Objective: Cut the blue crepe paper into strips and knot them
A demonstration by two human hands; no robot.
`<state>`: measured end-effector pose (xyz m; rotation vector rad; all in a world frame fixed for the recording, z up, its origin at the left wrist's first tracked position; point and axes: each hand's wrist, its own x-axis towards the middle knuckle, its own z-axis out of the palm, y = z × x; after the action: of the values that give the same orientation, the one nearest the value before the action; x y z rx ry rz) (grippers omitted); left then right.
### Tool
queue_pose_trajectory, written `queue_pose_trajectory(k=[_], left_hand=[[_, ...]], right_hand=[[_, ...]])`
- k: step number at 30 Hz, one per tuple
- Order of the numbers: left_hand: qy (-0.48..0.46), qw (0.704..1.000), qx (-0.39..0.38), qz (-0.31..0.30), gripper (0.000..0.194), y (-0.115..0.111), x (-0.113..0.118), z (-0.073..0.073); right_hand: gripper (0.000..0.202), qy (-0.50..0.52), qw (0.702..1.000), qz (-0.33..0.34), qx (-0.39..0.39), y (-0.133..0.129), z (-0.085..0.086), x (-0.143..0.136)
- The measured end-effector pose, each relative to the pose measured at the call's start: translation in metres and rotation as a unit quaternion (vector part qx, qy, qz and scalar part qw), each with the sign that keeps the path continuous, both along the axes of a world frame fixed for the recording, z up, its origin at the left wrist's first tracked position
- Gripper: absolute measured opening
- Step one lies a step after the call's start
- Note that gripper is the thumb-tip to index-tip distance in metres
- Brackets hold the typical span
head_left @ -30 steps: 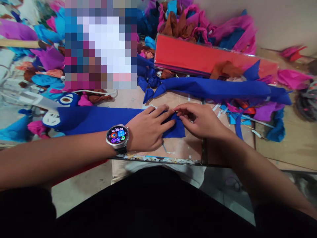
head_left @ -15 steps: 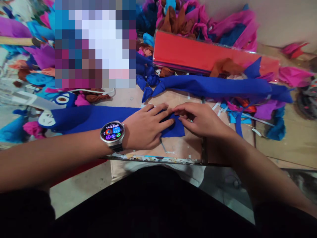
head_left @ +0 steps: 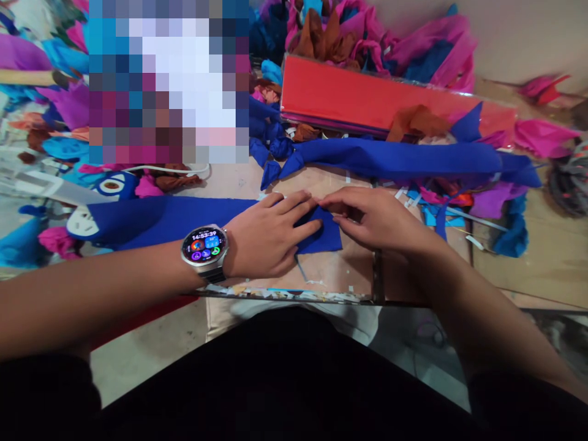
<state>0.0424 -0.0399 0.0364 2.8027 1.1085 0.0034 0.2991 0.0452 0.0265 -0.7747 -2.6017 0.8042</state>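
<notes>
A dark blue strip (head_left: 151,217) of thin material, paper or cloth, lies flat along the table. My left hand (head_left: 269,236), wearing a watch (head_left: 204,246), rests palm down on its right part with the fingers spread, covering much of that section. Beside those fingertips, my right hand (head_left: 367,217) has its fingers curled, with thumb and forefinger closed at the strip's far edge near its right end. Exactly what lies between these fingertips is partly hidden. Behind both hands stretches a second, folded blue piece (head_left: 390,158), with blue knotted bits at its left end.
A flat red pack in clear wrap (head_left: 340,92) lies at the back, below a heap of pink and brown scraps (head_left: 326,40). White scissor-like handles (head_left: 55,184) sit at left near a blue eye-patterned item (head_left: 113,185). Paper shreds (head_left: 285,295) line the table's front edge.
The view has shifted very slightly. Both hands keep nearly the same place and pose on the blue strip.
</notes>
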Motion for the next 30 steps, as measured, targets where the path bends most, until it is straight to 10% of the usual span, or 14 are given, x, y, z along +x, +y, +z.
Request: queue_pose_trajectory(k=[30], left_hand=[[0.0,1.0,0.004,0.012,0.064,-0.0031,0.0019,0.0033]], right_hand=[[0.031,-0.016,0.999,0.023,0.019,-0.0001,0.0077,0.0012]])
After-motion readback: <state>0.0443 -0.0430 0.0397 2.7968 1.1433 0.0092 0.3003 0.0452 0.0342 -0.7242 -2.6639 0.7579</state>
